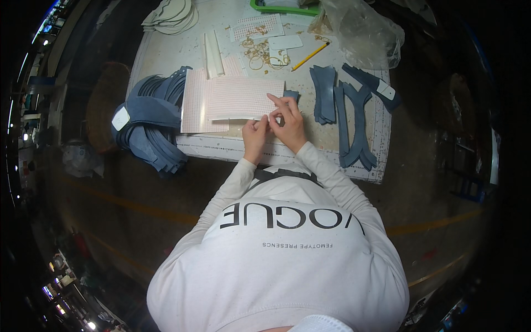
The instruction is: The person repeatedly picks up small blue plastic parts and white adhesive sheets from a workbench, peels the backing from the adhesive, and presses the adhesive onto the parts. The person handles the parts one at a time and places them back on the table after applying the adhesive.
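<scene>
A white sheet covered in rows of small pinkish printed marks (243, 94), likely stickers, lies in front of me, its near edge lifted and slightly curled. My left hand (254, 139) is closed at that near edge, thumb and fingers pinching by its right corner. Just right of it, my right hand (289, 123) has thumb and a finger pressed together, with another finger stretched over the sheet's right part. Whatever sits in that pinch is too small to make out. Beneath lies a similar sheet (193, 105). A small blue piece (291, 96) shows partly behind my right hand.
Left stands a bundle of blue strips (155, 110) with a white tag. To the right lie stacked blue pieces (324, 94) and forked blue pieces (357, 124). Farther back are rubber bands (257, 52), a yellow pencil (311, 56), a clear plastic bag (368, 33) and pale cut pieces (172, 15).
</scene>
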`<state>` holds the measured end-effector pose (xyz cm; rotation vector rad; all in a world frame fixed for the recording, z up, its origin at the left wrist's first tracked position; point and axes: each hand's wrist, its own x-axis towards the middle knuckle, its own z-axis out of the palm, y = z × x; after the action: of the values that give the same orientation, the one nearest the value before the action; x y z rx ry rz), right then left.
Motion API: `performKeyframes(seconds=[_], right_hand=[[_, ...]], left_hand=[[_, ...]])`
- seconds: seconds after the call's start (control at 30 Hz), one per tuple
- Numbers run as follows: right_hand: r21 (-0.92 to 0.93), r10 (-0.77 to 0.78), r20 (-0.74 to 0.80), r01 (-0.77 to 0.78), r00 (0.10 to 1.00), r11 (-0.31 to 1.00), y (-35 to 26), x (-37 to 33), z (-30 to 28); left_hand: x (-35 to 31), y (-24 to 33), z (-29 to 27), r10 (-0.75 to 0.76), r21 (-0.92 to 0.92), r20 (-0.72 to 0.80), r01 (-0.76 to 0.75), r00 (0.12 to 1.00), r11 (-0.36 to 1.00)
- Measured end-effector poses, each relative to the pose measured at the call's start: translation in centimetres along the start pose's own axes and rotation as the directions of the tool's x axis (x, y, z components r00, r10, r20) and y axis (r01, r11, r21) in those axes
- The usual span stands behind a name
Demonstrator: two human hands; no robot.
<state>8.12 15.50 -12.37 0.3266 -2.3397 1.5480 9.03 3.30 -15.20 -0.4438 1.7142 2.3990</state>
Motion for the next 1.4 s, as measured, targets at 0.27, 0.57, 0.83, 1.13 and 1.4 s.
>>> performKeyframes(seconds=[0.27,0.57,0.83,1.13,1.4], right_hand=[[0.07,-0.069,0.133,0.06,0.989,0.996,0.0,1.3,0.3],[0.039,-0.089,0.182,0.083,0.979,0.996,0.1,1.5,0.6],[0.286,0.152,0.035,-0.156,0.988,0.946,0.0,1.5,0.4],[-0.219,0.17,-0.048,-0.176,0.984,0.96,6.1,1.8,-5.2],[-0.565,-0.011,0.037,0.03,0.999,0.824,5.2,1.6,-3.6]], left_hand=[[0.6,0.0,-0.9,-0.129,0.035,-0.054,0.131,0.99,0.991],[0.7,-0.1,-1.6,0.052,0.147,-0.01,-0.05,0.999,0.988],[0.3,0.9,-2.1,0.01,0.08,-0.098,-0.002,0.995,0.997],[3.8,5.7,-1.1,0.21,0.622,0.589,-0.604,0.78,0.498],[9.6,6.0,2.2,0.11,0.438,0.873,-0.863,0.475,0.251]])
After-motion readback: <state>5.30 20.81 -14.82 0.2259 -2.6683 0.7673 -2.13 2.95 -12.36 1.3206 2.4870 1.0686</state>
